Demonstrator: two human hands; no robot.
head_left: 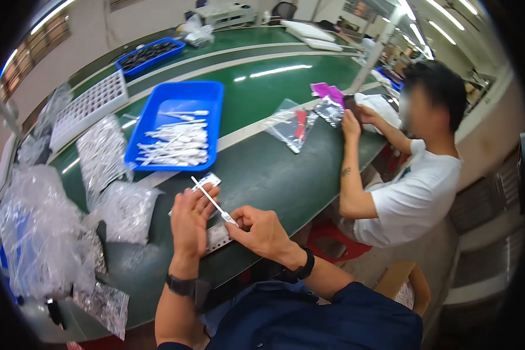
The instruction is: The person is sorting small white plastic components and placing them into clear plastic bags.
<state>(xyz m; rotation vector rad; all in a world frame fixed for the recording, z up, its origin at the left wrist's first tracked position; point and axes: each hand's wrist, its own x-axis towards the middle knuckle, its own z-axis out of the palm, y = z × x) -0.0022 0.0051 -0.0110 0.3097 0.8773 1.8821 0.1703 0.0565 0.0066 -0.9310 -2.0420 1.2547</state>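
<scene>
Here, the right hand (263, 232) pinches a stick (212, 200) (slim, white)

Long green worktable (259, 93) sweeps across before me | red stool (332, 248) beside it on a grayish floor (434, 256) | pale wall (102, 32), barred window (44, 46) at left | tube lights (442, 32) glow overhead, their reflections streaking the tabletop.
</scene>
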